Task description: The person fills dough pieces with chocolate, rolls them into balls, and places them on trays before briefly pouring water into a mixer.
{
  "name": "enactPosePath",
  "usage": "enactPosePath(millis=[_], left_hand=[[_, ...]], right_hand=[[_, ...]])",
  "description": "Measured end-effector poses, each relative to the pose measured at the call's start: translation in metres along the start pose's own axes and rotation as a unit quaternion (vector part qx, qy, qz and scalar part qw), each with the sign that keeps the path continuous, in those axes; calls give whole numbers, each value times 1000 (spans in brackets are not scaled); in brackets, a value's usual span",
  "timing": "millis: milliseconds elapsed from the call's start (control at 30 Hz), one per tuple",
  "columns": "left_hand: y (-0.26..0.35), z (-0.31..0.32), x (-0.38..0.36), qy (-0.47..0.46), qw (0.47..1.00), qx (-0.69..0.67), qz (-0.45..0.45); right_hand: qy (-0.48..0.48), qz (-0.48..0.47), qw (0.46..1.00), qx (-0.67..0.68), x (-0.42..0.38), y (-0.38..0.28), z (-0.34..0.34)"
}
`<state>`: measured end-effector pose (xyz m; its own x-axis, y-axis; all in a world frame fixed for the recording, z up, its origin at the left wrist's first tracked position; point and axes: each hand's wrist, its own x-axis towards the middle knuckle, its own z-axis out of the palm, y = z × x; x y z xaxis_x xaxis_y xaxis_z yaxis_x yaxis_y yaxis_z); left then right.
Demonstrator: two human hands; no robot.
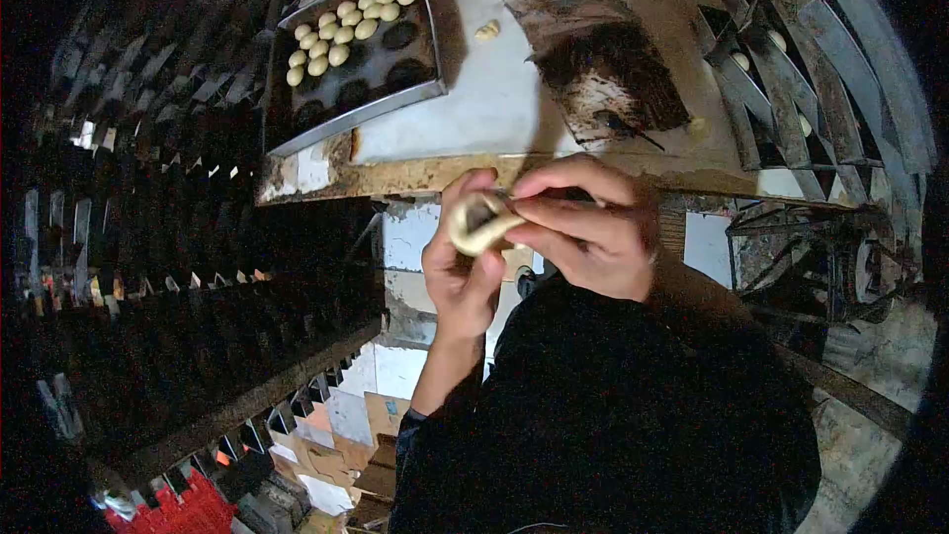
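A pale dough wrapper (486, 235) with something dark inside it is held above the floor, just in front of the table edge. My left hand (461, 282) cups it from the left, thumb at the near side. From the right, my right hand (591, 222) pinches its rim between thumb and fingers. Beyond my hands, a dark, sticky mass (608, 64) lies spread on a sheet on the table. A small scrap of dough (488, 30) rests to the left of that sheet.
At the table's back left stands a metal tray (361, 122) with several pale dough balls (339, 54) in rows. Stacked metal trays (791, 69) stand at the right, a few pale balls showing inside. The worn table edge (425, 176) runs across, and a red crate (183, 506) sits low at the left.
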<state>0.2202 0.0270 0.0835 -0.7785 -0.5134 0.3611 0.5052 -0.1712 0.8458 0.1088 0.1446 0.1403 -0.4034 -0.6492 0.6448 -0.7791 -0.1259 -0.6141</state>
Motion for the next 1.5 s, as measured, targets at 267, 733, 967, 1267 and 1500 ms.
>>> enactPosePath(millis=[267,733,967,1267,1500], left_hand=[[4,14,-26,-14,924,290,249],[-47,153,21,-162,980,-68,90],[-73,294,67,-109,974,-39,195],[-76,406,128,-271,918,-37,286],[-87,446,145,-397,897,31,193]], right_hand=[[-65,193,955,216,-27,-36,-16],[82,180,978,66,-35,-29,-160],[206,-107,962,-142,-84,42,-246],[64,-27,996,-63,-77,33,-373],[71,-198,891,-402,-61,3,-411]])
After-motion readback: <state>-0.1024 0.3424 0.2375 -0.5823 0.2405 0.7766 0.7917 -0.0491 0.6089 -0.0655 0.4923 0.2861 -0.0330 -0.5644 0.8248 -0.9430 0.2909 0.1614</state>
